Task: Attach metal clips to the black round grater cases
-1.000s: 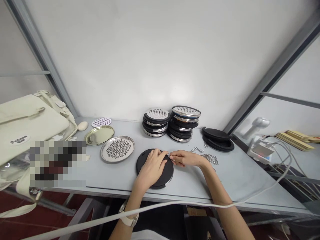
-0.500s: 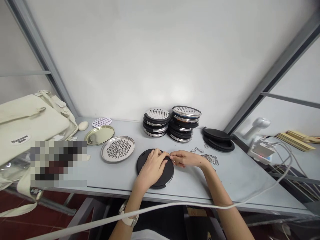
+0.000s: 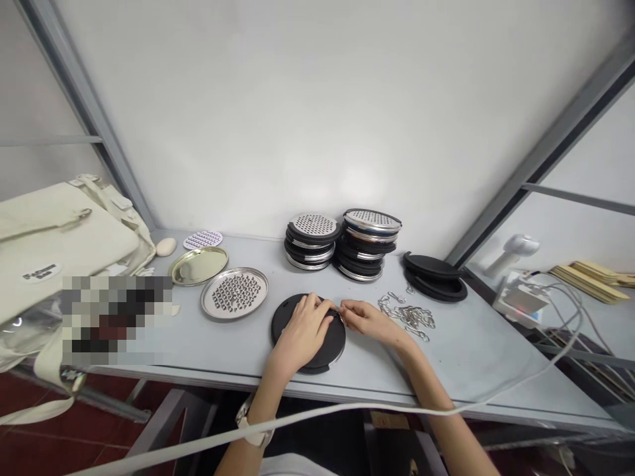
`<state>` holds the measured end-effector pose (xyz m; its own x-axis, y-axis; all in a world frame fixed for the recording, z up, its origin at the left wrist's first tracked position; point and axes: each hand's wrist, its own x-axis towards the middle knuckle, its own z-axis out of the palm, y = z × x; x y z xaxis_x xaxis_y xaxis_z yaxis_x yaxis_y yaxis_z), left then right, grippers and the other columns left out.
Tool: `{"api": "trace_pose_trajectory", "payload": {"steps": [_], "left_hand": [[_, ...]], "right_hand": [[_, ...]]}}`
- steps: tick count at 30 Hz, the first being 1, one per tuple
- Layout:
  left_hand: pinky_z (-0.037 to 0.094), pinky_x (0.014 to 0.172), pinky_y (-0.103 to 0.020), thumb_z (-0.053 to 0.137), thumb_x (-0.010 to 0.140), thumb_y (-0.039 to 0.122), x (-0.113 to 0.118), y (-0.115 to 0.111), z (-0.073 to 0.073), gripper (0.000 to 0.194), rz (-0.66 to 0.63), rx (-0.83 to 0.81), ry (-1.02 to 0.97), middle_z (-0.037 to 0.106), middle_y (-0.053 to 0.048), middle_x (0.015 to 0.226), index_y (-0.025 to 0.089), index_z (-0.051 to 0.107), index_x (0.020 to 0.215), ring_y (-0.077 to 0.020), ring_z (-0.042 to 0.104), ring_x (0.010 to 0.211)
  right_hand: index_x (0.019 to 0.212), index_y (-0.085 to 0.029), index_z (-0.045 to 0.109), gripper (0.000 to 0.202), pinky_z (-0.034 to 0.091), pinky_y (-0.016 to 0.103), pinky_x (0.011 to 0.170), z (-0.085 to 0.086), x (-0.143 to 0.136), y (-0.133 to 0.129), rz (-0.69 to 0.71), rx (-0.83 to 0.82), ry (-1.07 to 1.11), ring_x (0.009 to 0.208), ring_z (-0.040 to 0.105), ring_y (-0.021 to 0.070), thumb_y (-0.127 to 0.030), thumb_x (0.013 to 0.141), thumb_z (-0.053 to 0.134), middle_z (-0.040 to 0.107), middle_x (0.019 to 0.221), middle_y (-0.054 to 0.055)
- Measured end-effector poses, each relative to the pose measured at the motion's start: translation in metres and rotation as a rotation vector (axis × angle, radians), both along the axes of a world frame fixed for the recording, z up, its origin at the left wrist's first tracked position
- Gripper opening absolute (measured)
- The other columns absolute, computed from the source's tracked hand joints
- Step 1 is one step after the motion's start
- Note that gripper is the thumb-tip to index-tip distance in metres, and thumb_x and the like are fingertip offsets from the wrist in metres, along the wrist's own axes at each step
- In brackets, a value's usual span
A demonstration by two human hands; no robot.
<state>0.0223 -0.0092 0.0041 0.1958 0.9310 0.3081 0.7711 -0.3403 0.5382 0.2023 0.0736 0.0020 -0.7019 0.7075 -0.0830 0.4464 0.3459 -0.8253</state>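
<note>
I am resting my left hand (image 3: 303,332) over the black disc (image 3: 327,347), fingers slightly spread; whether its thumb and forefinger are gripping anything, I cannot tell. My right hand (image 3: 366,322) is pinching a small metal piece (image 3: 342,318) at the disc's upper right rim, fingertips narrow. The disc is lying near the table's front edge (image 3: 387,399), with a strip of surface showing between. Right of the disc, grey tabletop (image 3: 446,373) is spreading wider, beyond loose metal clips (image 3: 417,317). Left of it, a grater plate (image 3: 234,293) is sitting well apart, a golden plate (image 3: 198,266) behind that. Two stacks of graters (image 3: 312,241) are standing behind the disc, before a pale wall (image 3: 297,106). A white cable (image 3: 347,406) is crossing in front; a cream bag (image 3: 64,231) is filling the far left.
</note>
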Motion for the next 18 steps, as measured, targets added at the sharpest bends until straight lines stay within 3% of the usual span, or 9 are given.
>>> {"api": "trace_pose_trajectory", "payload": {"steps": [2, 5, 13, 18], "left_hand": [[0.043, 0.091, -0.038, 0.039, 0.097, 0.024, 0.000, 0.000, 0.000, 0.022, 0.000, -0.003, 0.002, 0.048, -0.005, 0.102, 0.025, 0.056, 0.111, -0.0217, 0.048, 0.099], [0.043, 0.091, -0.038, 0.039, 0.097, 0.024, 0.000, 0.000, 0.000, 0.022, 0.001, 0.000, -0.003, 0.048, -0.005, 0.102, 0.025, 0.056, 0.111, -0.0217, 0.048, 0.099], [0.043, 0.091, -0.037, 0.039, 0.097, 0.023, 0.000, -0.001, 0.001, 0.022, 0.000, 0.001, -0.001, 0.048, -0.005, 0.102, 0.025, 0.056, 0.111, -0.0214, 0.048, 0.099], [0.043, 0.092, -0.037, 0.039, 0.097, 0.023, 0.000, -0.001, 0.001, 0.025, -0.006, 0.002, -0.014, 0.049, -0.005, 0.102, 0.027, 0.056, 0.115, -0.0212, 0.049, 0.100]], "right_hand": [[0.069, -0.021, 0.040, 0.037, 0.029, 0.024, 0.053, -0.006, -0.001, -0.008, -0.113, 0.089, 0.075, 0.055, 0.033, 0.0117, -0.049, 0.093, 0.038, 0.035, 0.058, -0.006], [0.070, -0.021, 0.040, 0.037, 0.028, 0.024, 0.054, -0.012, -0.003, -0.016, -0.179, 0.163, 0.112, 0.056, 0.032, 0.0122, -0.049, 0.094, 0.036, 0.032, 0.059, -0.006], [0.067, -0.021, 0.036, 0.034, 0.028, 0.025, 0.055, -0.011, -0.004, -0.020, -0.181, 0.295, 0.004, 0.056, 0.036, 0.0130, -0.039, 0.096, 0.035, 0.038, 0.058, -0.005], [0.068, -0.021, 0.042, 0.036, 0.031, 0.026, 0.058, -0.010, -0.006, -0.021, -0.175, 0.340, -0.027, 0.056, 0.044, 0.0148, -0.038, 0.098, 0.031, 0.048, 0.060, -0.002]]}}
